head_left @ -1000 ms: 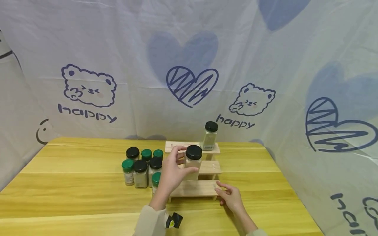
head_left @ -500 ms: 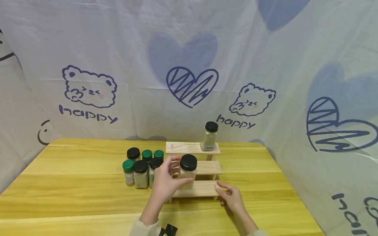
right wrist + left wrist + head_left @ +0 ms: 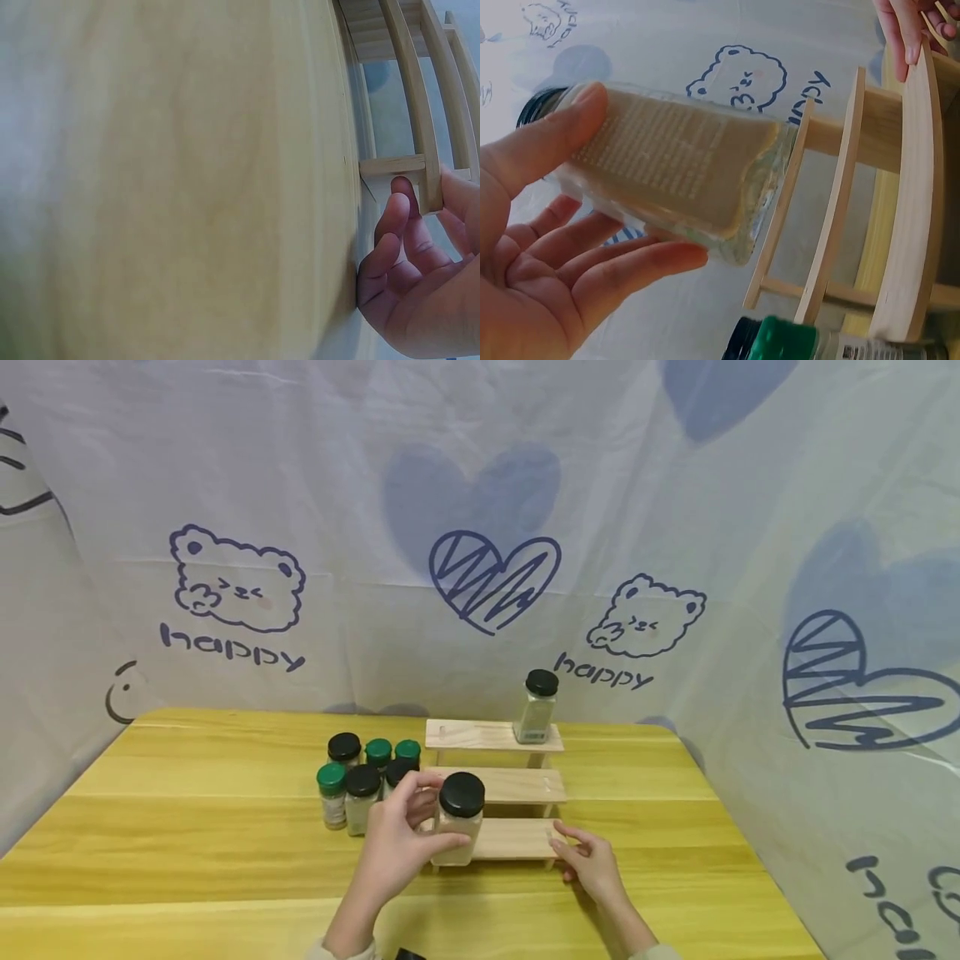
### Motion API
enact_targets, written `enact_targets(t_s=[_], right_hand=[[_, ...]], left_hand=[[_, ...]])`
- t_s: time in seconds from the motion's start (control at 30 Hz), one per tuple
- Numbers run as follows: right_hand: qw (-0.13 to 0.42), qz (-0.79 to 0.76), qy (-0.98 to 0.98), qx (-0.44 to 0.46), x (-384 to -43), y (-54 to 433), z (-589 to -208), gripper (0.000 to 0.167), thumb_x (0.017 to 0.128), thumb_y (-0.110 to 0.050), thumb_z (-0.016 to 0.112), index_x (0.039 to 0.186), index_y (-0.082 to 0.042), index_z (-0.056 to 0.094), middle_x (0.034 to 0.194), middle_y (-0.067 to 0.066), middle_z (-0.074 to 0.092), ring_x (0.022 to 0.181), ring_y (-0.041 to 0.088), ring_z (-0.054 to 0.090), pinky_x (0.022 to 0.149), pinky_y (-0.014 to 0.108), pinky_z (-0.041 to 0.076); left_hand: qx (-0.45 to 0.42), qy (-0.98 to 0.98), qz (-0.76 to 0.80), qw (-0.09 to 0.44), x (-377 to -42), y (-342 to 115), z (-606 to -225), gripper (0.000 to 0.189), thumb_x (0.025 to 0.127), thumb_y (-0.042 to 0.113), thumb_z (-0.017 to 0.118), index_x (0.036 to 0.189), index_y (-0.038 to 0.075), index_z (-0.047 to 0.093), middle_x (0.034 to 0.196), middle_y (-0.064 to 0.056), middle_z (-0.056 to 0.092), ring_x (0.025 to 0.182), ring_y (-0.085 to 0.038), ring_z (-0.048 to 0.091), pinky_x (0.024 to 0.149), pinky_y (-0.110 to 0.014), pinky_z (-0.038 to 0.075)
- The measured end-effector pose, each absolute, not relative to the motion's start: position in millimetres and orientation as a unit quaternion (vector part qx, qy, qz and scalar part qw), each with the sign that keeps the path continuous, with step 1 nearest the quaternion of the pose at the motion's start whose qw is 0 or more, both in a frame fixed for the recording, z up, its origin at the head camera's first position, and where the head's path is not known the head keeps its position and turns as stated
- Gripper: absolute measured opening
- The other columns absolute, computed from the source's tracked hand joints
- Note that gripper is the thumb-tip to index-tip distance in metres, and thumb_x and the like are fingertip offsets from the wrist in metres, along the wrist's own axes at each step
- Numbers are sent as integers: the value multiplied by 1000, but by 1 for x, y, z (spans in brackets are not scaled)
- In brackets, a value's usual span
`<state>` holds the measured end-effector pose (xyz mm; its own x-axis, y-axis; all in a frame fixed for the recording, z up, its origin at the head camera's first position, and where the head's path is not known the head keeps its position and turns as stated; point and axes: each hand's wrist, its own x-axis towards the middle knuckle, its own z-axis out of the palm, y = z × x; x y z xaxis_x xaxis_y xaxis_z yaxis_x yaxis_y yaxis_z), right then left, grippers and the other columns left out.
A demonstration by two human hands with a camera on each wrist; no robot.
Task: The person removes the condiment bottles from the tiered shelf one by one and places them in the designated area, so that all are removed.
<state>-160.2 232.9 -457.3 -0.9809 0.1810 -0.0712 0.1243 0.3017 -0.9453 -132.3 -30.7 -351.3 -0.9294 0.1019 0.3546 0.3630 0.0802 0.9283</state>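
Observation:
My left hand (image 3: 393, 839) grips a square glass spice jar (image 3: 456, 831) with a black lid, thumb on one side and fingers on the other. In the left wrist view, the jar (image 3: 675, 161) shows pale contents and rows of small print, its base toward the rack's shelves. In the head view it overlaps the left end of the lowest shelf of a three-step wooden rack (image 3: 517, 841). My right hand (image 3: 592, 862) pinches the right end of that shelf; in the right wrist view, fingers curl under its corner. Another black-lidded jar (image 3: 536, 714) stands on the top step's right end.
Left of the rack, several spice jars with black lids (image 3: 363, 781) and green lids (image 3: 332, 778) stand grouped on the yellow wood-grain table (image 3: 187, 852). Part of this group is hidden behind my left hand. A printed white cloth (image 3: 352, 635) hangs behind the table.
My left hand has brought the jar down, leftward and nearer to me, from in front of the middle step to the lowest shelf's left end. The right hand keeps its hold on the rack.

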Motion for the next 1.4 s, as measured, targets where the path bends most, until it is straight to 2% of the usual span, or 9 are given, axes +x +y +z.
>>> enact_targets(t_s=[0.23, 0.67, 0.93, 1.4], right_hand=[[17, 588, -803, -95, -159, 233, -456, 36, 82, -11, 64, 117, 0, 57, 59, 7, 57, 42, 10, 47, 36, 15, 32], [18, 591, -800, -102, -160, 231, -456, 37, 82, -12, 65, 116, 0, 57, 62, 8, 60, 42, 10, 47, 36, 15, 32], [15, 590, -800, -104, -160, 232, -456, 38, 82, -13, 65, 116, -1, 57, 60, 7, 58, 43, 10, 47, 37, 15, 33], [17, 590, -802, -97, -160, 233, -456, 38, 82, -13, 65, 117, -1, 57, 59, 8, 58, 42, 11, 47, 36, 15, 31]], left_hand=[[-152, -739, -651, 89, -128, -42, -351, 52, 54, 3, 84, 99, 8, 57, 96, -6, 64, 90, -17, 61, 79, -29, 49], [-132, -759, -636, 47, -121, -71, -354, 52, 54, 6, 84, 97, 5, 56, 98, -9, 62, 91, -20, 60, 78, -30, 50], [-129, -763, -632, 45, -122, -88, -360, 54, 54, 5, 84, 99, 2, 54, 98, -11, 61, 91, -21, 60, 78, -29, 50], [-75, -782, -617, 46, -129, -111, -371, 57, 57, 3, 83, 104, -1, 52, 103, -16, 60, 94, -27, 59, 80, -31, 49]])
